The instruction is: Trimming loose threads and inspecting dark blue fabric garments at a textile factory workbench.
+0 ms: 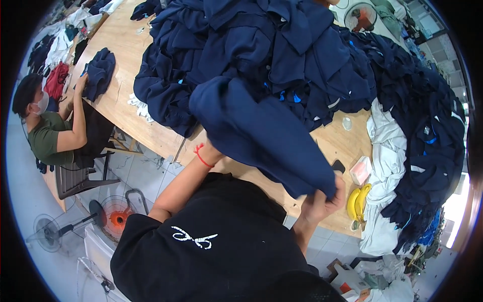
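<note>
A navy blue garment (pixel 261 133) is stretched in the air in front of my chest, slanting from upper left to lower right. Part of it is blurred by motion. My right hand (pixel 324 200) is closed on its lower right end, fingers curled over the cloth. At the other end, the cloth covers most of my left hand (pixel 216 151), so its fingers are hidden. A red string bracelet (pixel 204 157) circles that wrist. Just beyond the held garment, a large heap of similar navy garments (pixel 231 45) covers much of the wooden table (pixel 344 141).
More navy garments (pixel 412 100) hang over the right side beside white cloth (pixel 380 151). Bananas (pixel 358 202), a tissue pack (pixel 360 170) and a dark phone (pixel 338 166) lie near my right hand. A co-worker (pixel 55 131) handles dark cloth (pixel 99 73) at left. Fans (pixel 118 217) stand behind.
</note>
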The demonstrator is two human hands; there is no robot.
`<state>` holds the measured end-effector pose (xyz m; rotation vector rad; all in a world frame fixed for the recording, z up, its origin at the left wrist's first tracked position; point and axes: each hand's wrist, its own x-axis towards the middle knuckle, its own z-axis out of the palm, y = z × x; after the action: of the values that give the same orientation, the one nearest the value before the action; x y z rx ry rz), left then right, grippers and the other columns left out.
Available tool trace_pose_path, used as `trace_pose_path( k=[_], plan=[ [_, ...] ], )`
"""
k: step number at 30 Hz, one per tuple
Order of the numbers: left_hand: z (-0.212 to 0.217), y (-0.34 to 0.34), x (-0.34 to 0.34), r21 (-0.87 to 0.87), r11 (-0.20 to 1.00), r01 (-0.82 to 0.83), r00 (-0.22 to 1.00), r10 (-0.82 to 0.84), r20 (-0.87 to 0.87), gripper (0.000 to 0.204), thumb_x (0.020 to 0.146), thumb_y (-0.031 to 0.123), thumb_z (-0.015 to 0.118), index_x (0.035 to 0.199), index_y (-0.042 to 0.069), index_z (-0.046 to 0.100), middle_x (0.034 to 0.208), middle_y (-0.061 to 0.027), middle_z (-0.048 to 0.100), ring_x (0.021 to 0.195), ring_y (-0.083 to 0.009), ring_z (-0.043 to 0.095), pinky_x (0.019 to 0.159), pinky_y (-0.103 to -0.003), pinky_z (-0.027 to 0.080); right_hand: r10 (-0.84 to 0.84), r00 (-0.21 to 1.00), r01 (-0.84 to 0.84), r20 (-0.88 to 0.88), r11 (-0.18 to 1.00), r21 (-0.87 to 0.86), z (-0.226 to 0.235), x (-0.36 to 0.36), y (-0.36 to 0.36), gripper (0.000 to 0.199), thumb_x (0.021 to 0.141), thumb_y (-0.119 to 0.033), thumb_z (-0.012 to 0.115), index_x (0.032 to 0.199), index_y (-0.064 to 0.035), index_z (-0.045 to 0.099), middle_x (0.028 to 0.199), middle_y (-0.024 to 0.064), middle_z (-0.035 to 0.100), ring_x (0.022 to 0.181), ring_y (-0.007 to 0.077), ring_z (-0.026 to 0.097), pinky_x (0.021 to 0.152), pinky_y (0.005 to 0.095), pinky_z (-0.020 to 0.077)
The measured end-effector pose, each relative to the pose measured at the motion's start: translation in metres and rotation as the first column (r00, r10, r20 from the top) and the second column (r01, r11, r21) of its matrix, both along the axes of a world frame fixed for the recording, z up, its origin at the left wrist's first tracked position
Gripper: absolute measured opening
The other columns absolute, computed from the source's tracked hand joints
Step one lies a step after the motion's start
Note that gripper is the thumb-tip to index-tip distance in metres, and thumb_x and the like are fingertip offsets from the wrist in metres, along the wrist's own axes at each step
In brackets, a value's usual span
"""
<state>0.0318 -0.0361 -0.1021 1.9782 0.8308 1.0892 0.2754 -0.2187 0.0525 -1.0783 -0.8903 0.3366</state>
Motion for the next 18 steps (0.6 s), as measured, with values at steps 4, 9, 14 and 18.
trace_pose_path(
  k=[4, 9, 14, 18],
  plan=[
    [0.06, 0.033, 0.011, -0.687, 0.726, -0.044, 0.927, 0.285, 0.242, 0.05, 0.115, 0.03, 0.049, 0.156, 0.002, 0.05, 0.158, -0.0169, 0.054, 0.142, -0.03, 0.055, 0.121, -0.045, 0.043, -0.216, 0.94, 0.287, 0.265, 0.92, -0.266, -0.009, 0.011, 0.007, 0.022, 0.086, 0.009, 0.071, 0.107, 0.0052, 0.065, 0.096, 0.012, 0.064, 0.089, 0.0222, 0.064, 0.083, 0.0333, 0.0513],
    [0.1, 0.032, 0.003, -0.256, 0.479, 0.84, 0.14, 0.265, 0.954, 0.053, 0.115, 0.034, 0.046, 0.161, 0.007, 0.045, 0.168, -0.0139, 0.043, 0.15, -0.035, 0.047, 0.126, -0.049, 0.039, 0.273, 0.831, 0.234, 0.484, 0.617, -0.751, -0.051, 0.007, 0.013, 0.024, 0.093, -0.003, 0.073, 0.116, 0.0056, 0.072, 0.104, 0.021, 0.074, 0.096, 0.0302, 0.075, 0.087, 0.0386, 0.0594],
    [0.028, 0.038, 0.008, -0.448, 0.701, 0.555, 0.688, -0.085, 0.72, 0.059, 0.107, 0.036, 0.059, 0.159, 0.01, 0.047, 0.165, -0.014, 0.046, 0.148, -0.0361, 0.049, 0.126, -0.049, 0.037, 0.256, 0.837, 0.209, 0.484, 0.668, -0.714, -0.036, 0.012, 0.02, 0.027, 0.096, -0.006, 0.073, 0.12, 0.0052, 0.072, 0.109, 0.0204, 0.075, 0.101, 0.0296, 0.076, 0.089, 0.0379, 0.061],
    [0.048, 0.038, 0.02, -0.396, 0.867, 0.304, 0.817, -0.023, 0.576, 0.061, 0.101, 0.033, 0.067, 0.155, 0.009, 0.051, 0.158, -0.0132, 0.054, 0.145, -0.0319, 0.051, 0.127, -0.045, 0.035, 0.152, 0.833, 0.306, 0.533, 0.677, -0.67, -0.028, 0.019, 0.024, 0.025, 0.099, -0.007, 0.071, 0.121, 0.0051, 0.072, 0.109, 0.0198, 0.076, 0.099, 0.0269, 0.077, 0.089, 0.0362, 0.0607]
  ],
)
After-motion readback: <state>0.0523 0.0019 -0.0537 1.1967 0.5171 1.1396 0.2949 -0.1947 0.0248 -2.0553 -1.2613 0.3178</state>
